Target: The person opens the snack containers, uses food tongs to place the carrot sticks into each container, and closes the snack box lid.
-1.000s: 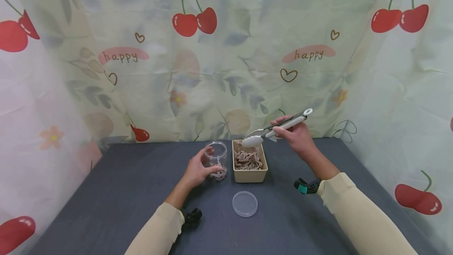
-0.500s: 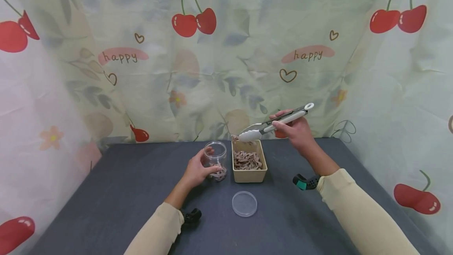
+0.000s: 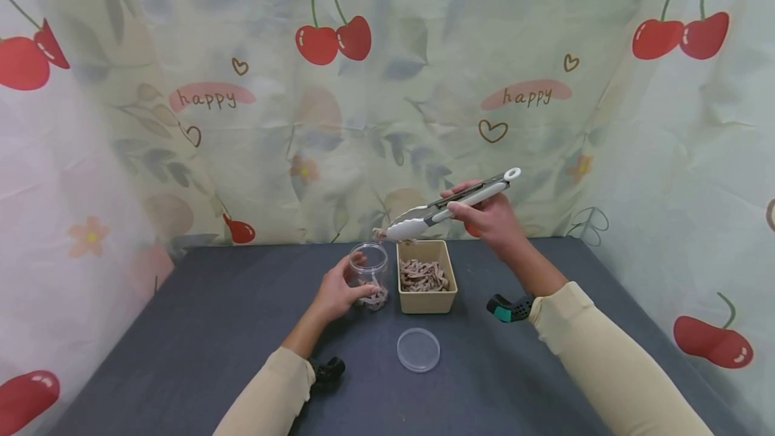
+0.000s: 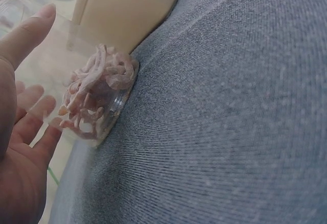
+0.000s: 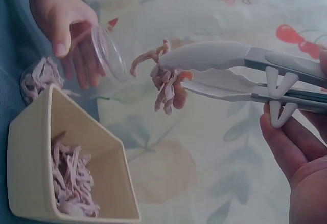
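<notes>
My left hand [image 3: 336, 293] holds a clear round jar [image 3: 378, 269] upright on the table, thumb and fingers round its sides. Pale pinkish-brown shredded strips [image 4: 97, 83] lie in the jar's bottom; its mouth is uncovered. My right hand [image 3: 493, 221] grips white and grey tongs [image 3: 441, 215] above a beige rectangular box [image 3: 426, 302]. Between the tongs' tips hangs a small clump of similar strips [image 5: 168, 83], close to the jar's mouth and above it. More strips [image 5: 74, 180] fill the lower part of the box, which stands just right of the jar.
A clear round lid [image 3: 418, 350] lies flat on the dark table cloth [image 3: 242, 342], in front of the box. Behind the table hangs a curtain [image 3: 387, 120] printed with cherries, and it also comes round both sides.
My right hand has raised the tongs out of the box and carried them left, with the clump of strips, towards the jar. The left hand and jar have stayed in place.
</notes>
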A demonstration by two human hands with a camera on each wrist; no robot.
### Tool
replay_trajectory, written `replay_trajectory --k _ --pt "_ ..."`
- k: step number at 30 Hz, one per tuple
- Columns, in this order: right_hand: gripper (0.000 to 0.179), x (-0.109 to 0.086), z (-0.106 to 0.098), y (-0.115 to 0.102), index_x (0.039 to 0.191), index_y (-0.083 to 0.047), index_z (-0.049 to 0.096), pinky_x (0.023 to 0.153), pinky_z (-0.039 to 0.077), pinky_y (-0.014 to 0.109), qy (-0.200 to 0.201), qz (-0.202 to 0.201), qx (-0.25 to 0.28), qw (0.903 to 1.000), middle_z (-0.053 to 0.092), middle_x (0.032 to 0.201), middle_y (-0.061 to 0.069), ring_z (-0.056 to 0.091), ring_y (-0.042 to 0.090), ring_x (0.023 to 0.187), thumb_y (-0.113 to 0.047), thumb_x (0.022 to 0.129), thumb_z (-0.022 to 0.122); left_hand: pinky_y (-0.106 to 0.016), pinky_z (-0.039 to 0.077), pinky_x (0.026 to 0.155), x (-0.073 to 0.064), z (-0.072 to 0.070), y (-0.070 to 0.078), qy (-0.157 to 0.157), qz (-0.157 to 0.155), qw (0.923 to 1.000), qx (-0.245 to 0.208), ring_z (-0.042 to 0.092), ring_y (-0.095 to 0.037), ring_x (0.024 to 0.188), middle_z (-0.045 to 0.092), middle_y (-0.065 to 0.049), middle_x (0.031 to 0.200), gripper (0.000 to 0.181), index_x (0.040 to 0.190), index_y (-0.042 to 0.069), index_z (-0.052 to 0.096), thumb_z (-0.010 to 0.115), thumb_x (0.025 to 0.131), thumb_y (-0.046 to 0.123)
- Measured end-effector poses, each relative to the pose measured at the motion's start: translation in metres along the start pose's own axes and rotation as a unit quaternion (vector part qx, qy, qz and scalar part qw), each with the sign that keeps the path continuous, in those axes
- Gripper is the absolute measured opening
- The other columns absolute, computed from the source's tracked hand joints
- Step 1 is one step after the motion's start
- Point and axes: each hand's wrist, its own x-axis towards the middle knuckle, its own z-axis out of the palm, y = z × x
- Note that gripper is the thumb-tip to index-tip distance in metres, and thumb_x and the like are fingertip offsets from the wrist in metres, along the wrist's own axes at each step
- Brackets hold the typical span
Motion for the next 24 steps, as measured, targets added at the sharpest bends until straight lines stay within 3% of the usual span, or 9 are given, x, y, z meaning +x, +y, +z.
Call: replay_trajectory --k 8,15,24 --pt "0.030 0.005 0.017 0.001 0.114 0.013 0.055 0.077 0.055 0.029 -0.025 0.002 0.014 0.9996 0.065 0.113 0.027 0.068 0.018 0.097 0.005 0.088 0.067 -0.046 0.044 0.099 -0.001 0.000 0.000 0.001 0.004 1.0000 -0.003 0.056 -0.032 0.118 0.059 -0.016 0.131 0.074 0.137 0.003 0.050 0.087 0.073 0.015" --pt "0.030 0.009 0.024 0.000 0.114 0.012 0.055 0.075 0.056 0.030 -0.041 0.004 0.010 0.9991 0.066 0.112 0.026 0.068 0.018 0.098 0.005 0.088 0.067 -0.046 0.045 0.096 -0.001 0.000 0.002 0.004 0.013 0.9999 -0.010 0.057 -0.033 0.116 0.058 -0.020 0.130 0.070 0.133 0.002 0.052 0.086 0.074 0.014" --pt "0.027 0.015 0.035 0.002 0.111 0.010 0.057 0.071 0.055 0.027 -0.058 -0.003 -0.007 0.9983 0.065 0.111 0.029 0.069 0.016 0.090 0.005 0.087 0.068 -0.046 0.046 0.095 0.000 -0.002 0.001 0.001 0.003 1.0000 -0.004 0.058 -0.031 0.115 0.059 -0.019 0.129 0.070 0.133 0.001 0.053 0.087 0.074 0.016"
